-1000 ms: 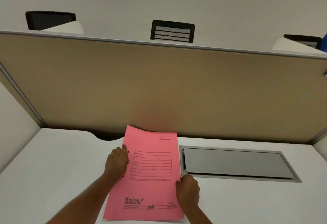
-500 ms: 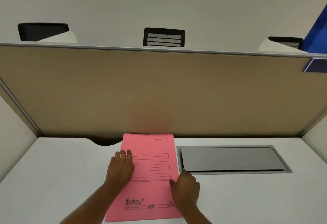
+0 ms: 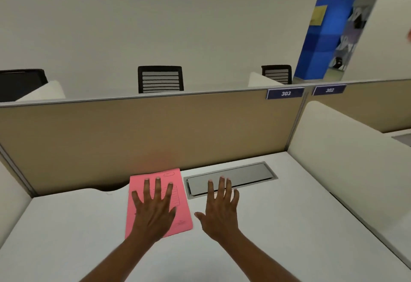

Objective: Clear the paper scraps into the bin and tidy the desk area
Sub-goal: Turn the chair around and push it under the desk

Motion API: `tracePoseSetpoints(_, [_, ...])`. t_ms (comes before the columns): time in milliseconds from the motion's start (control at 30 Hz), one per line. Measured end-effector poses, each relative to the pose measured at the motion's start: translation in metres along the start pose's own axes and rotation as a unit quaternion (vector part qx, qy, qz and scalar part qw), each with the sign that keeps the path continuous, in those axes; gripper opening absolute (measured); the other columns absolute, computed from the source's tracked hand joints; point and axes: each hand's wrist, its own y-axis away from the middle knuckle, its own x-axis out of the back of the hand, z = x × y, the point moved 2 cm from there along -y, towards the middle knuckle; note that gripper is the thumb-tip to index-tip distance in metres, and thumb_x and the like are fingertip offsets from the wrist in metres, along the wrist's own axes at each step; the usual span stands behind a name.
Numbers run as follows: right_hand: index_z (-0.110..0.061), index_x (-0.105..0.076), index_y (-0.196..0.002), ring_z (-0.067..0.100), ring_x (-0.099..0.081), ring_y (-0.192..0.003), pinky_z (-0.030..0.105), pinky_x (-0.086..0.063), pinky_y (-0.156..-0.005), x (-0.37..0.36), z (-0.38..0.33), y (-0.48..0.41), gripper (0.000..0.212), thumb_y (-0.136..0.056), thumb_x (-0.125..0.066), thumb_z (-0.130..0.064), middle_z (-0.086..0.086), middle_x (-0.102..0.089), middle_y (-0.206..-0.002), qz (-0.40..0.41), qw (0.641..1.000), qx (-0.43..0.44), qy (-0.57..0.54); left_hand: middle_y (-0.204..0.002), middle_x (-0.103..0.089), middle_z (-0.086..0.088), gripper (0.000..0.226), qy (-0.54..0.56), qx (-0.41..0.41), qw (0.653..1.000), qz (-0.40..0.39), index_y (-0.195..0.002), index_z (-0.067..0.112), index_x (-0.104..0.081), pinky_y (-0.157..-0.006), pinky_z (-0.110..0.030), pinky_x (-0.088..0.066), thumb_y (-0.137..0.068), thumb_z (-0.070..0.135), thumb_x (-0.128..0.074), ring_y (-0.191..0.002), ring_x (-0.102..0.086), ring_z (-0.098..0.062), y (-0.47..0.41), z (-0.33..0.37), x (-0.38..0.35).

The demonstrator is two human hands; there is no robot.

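Note:
A pink paper file folder (image 3: 182, 210) with printed lines lies flat on the white desk (image 3: 66, 226), its far edge against the tan partition. My left hand (image 3: 153, 208) is spread over the folder with fingers apart, holding nothing. Just to the folder's right, my right hand (image 3: 220, 210) is also spread, its fingertips over the grey cable-tray lid (image 3: 249, 176). No paper scraps and no bin are in view.
The tan partition panel (image 3: 155, 134) closes the desk's far side, with cream side dividers at left and right (image 3: 347, 159). Number plates 303 (image 3: 285, 93) and 302 sit on the partition top. Black chair backs (image 3: 160, 79) stand beyond it.
Both hands have let go of the folder's edges and spread flat; the right hand moved off the folder to the right. The view swung up and to the right.

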Motion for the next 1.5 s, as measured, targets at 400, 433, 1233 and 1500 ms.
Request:
tracePoseSetpoints(400, [-0.014,-0.013,-0.148,0.05,0.007,-0.139,0.071,-0.008,-0.105,0.289,0.059,0.225,0.104,-0.07,-0.065,-0.06,0.03,-0.01,-0.153,0.077,0.985,-0.126,0.093,-0.153,-0.015,-0.023,0.084,0.043,-0.2,0.971,0.124,-0.145,0.021,-0.022,-0.093,-0.081,-0.009,-0.076,0.065,-0.04,-0.141,0.006,-0.049,0.151,0.125,0.26])
tracePoseSetpoints(433, [-0.014,-0.014,-0.148,0.05,0.008,-0.139,0.071,-0.008,-0.105,0.31,0.062,0.247,0.104,-0.07,-0.064,-0.06,0.03,-0.01,-0.153,0.085,0.982,-0.138,0.098,-0.153,-0.015,-0.023,0.084,0.053,-0.214,0.966,0.135,-0.145,0.021,-0.022,-0.092,-0.081,-0.01,-0.076,0.065,-0.041,-0.141,0.007,-0.049,0.168,0.14,0.277])
tracePoseSetpoints(1233, [-0.024,-0.014,-0.147,0.047,0.004,-0.14,0.071,-0.012,-0.105,0.648,0.324,0.9,0.097,-0.071,-0.058,-0.067,0.026,-0.009,-0.153,0.1,0.853,-0.417,0.298,-0.154,-0.012,-0.023,0.085,0.2,-0.49,0.831,0.174,-0.145,0.018,-0.018,-0.092,-0.08,-0.022,-0.078,0.06,-0.049,-0.141,0.007,-0.046,0.638,0.672,0.495])
tracePoseSetpoints(1500, [-0.024,-0.014,-0.147,0.048,0.004,-0.14,0.071,-0.012,-0.103,0.687,0.44,1.042,0.091,-0.075,-0.053,-0.065,0.026,-0.01,-0.154,0.063,0.847,-0.436,0.298,-0.154,-0.01,-0.02,0.081,0.194,-0.496,0.835,0.14,-0.146,0.022,-0.015,-0.092,-0.081,-0.019,-0.081,0.065,-0.033,-0.141,0.005,-0.047,0.731,0.806,0.51])
